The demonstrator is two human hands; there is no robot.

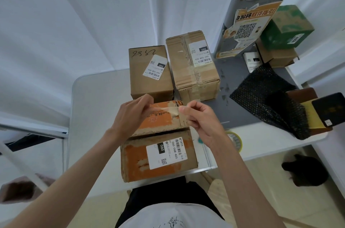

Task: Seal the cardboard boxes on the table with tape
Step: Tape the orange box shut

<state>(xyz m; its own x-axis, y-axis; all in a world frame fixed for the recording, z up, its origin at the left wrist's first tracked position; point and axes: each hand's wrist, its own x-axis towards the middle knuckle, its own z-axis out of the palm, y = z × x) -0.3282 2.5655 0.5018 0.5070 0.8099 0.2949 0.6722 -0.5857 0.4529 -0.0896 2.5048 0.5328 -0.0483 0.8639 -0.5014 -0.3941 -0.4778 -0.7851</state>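
Observation:
An orange-and-brown cardboard box with a white shipping label lies at the table's near edge, and its two top flaps meet at a seam. Above its far flap, my left hand and my right hand pinch the two ends of a short strip of clear tape, stretched between them. A roll of tape lies flat on the table, just right of my right wrist. Two more brown boxes stand behind: a plain one with handwritten digits and a wider, taped one.
A black bubble-wrap bag, a dark notebook and a yellow pad lie at the right. A green box on a brown box stands at the far right, beside a grey post with a QR poster. Bare white tabletop shows at the left.

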